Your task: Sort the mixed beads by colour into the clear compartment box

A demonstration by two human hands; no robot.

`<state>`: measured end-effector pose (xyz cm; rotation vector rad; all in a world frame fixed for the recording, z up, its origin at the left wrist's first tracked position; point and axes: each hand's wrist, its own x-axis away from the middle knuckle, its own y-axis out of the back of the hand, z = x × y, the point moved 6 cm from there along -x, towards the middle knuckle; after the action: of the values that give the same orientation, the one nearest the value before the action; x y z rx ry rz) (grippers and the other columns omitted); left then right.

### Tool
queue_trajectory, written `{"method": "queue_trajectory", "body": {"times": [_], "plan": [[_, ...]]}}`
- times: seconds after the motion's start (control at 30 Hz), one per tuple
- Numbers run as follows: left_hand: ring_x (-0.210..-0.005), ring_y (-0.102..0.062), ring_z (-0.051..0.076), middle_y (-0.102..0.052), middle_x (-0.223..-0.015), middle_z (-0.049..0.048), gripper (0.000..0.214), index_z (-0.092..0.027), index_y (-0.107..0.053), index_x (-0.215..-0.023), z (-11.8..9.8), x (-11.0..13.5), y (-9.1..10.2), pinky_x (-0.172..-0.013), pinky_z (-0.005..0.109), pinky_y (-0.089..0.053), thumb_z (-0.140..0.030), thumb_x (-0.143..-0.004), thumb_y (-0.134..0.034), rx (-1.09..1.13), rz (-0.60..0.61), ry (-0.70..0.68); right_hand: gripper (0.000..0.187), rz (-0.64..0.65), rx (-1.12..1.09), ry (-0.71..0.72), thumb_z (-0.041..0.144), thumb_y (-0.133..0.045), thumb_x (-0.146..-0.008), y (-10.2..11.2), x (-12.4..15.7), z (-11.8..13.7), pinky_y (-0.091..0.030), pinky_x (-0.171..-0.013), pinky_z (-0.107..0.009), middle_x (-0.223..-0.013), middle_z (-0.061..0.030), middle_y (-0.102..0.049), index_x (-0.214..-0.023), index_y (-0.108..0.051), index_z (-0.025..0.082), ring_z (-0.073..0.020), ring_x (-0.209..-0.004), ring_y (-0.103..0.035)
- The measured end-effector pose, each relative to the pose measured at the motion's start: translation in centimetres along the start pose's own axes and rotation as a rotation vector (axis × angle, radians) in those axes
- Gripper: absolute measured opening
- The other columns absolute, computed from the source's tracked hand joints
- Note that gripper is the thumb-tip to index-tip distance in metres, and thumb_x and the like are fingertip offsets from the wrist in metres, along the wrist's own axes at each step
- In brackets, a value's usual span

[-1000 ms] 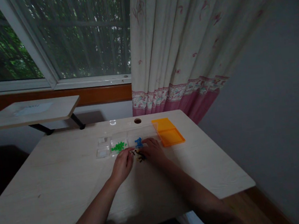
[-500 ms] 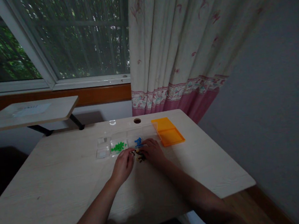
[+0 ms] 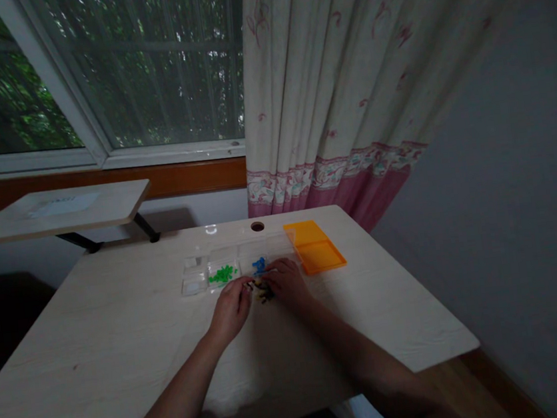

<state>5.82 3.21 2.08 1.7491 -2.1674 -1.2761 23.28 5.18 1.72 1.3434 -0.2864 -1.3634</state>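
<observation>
My left hand (image 3: 230, 310) and my right hand (image 3: 285, 282) rest on the light wooden table (image 3: 122, 334), fingers curled inward toward a small pile of dark pieces (image 3: 262, 291) lying between them. Whether either hand pinches a piece is too small and dim to make out. Just behind the hands lies a clear compartment box (image 3: 225, 269) holding green beads (image 3: 222, 275) and blue beads (image 3: 259, 264). Its orange lid (image 3: 314, 246) lies open to the right.
A second small table (image 3: 52, 211) stands at the back left under the window (image 3: 92, 76). A flowered curtain (image 3: 344, 81) hangs at the right of the window. The table has a cable hole (image 3: 257, 226) at its far edge and ends close on the right.
Both hands have stayed at the dark pieces with only slight finger shifts. The view has drifted a little.
</observation>
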Motion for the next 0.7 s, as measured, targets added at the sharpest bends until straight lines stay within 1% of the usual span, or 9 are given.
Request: {"method": "queue_trajectory", "body": {"times": [0.07,0.27,0.43,0.57,0.7], "plan": [[-0.104,-0.062,0.021,-0.066,-0.111,0.0097,0.027,-0.019,-0.057,-0.118,-0.1,0.0,0.0,-0.093,0.036,-0.051,-0.026,-0.098,-0.039,0.0,-0.002,-0.004,0.014,0.016,0.01,-0.007,0.021,-0.067,-0.086,0.0,0.0,-0.1,-0.04,-0.092,-0.04,-0.102,-0.0051,-0.071,-0.094,-0.077,0.028,-0.0227,-0.105,-0.054],[-0.103,-0.063,0.021,-0.067,-0.111,0.0097,0.028,-0.02,-0.057,-0.118,0.1,0.0,-0.1,-0.093,0.036,-0.051,-0.027,-0.098,-0.039,-0.01,-0.008,-0.002,0.011,0.078,0.045,-0.062,0.025,-0.073,-0.082,0.2,0.0,-0.1,-0.039,-0.094,-0.042,-0.114,-0.0049,-0.068,-0.092,-0.077,0.029,-0.0259,-0.113,-0.052],[-0.103,-0.063,0.021,-0.067,-0.11,0.0097,0.028,-0.019,-0.057,-0.118,0.2,0.0,-0.2,-0.092,0.035,-0.051,-0.027,-0.098,-0.039,-0.004,-0.005,-0.003,0.009,0.088,0.068,-0.069,0.024,-0.071,-0.084,0.3,0.0,0.0,-0.039,-0.095,-0.041,-0.113,-0.0046,-0.069,-0.09,-0.077,0.027,-0.0248,-0.113,-0.052],[-0.104,-0.063,0.021,-0.067,-0.11,0.0105,0.028,-0.018,-0.057,-0.117,0.0,-0.1,-0.1,-0.093,0.036,-0.051,-0.028,-0.099,-0.039,-0.002,0.0,-0.011,0.01,0.065,0.059,-0.077,0.026,-0.069,-0.086,0.5,-0.1,-0.2,-0.04,-0.094,-0.04,-0.11,-0.0045,-0.07,-0.092,-0.076,0.026,-0.0238,-0.111,-0.053],[-0.103,-0.063,0.02,-0.067,-0.11,0.0095,0.027,-0.019,-0.056,-0.118,-0.1,0.0,0.0,-0.093,0.035,-0.05,-0.027,-0.099,-0.039,0.007,0.002,-0.014,0.011,0.027,0.049,-0.062,0.025,-0.065,-0.089,1.0,-0.2,-0.6,-0.039,-0.097,-0.039,-0.108,-0.0043,-0.07,-0.094,-0.076,0.027,-0.0223,-0.109,-0.054]]}}
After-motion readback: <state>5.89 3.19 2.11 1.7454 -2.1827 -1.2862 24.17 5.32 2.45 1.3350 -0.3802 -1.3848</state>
